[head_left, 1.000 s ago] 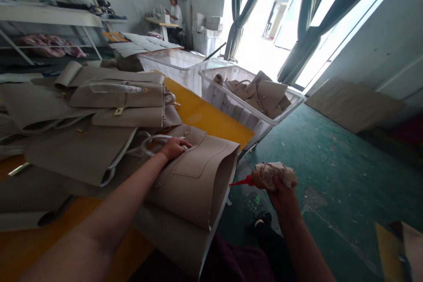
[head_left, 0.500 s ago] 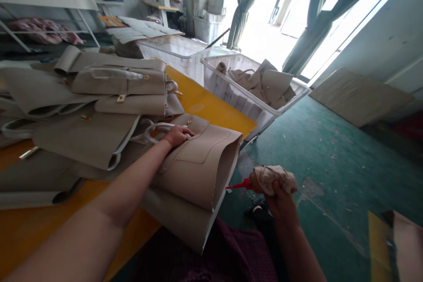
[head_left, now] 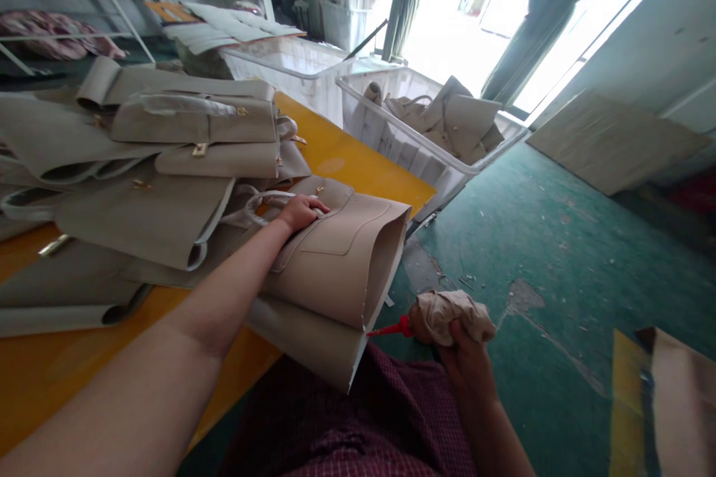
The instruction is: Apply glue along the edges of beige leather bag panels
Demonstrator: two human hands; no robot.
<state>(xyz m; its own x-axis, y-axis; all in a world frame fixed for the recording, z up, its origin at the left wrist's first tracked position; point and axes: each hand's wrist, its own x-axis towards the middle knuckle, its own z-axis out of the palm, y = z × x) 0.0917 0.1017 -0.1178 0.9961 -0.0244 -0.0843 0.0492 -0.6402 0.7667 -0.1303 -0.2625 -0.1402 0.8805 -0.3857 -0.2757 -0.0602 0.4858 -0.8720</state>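
My left hand (head_left: 300,212) rests closed on the top of a beige leather bag (head_left: 341,261), gripping it near its wrapped handle (head_left: 262,203) at the edge of the yellow table (head_left: 347,164). The bag's open bottom end hangs over the table edge toward my lap. My right hand (head_left: 456,332) is closed on a bottle wrapped in a beige rag (head_left: 450,311). Its red nozzle (head_left: 385,329) points left and nearly touches the bag's lower edge.
More beige bags (head_left: 168,156) lie piled on the table to the left. A white plastic bin (head_left: 414,156) holding bags stands beyond the table, with a second bin (head_left: 291,78) behind it. Green floor (head_left: 559,261) spreads to the right; shelves and a workbench stand at the back.
The view has tilted down and the bag has slid a little toward me. My right hand with the wrapped bottle has dropped and its red nozzle has come closer to the bag's lower edge.
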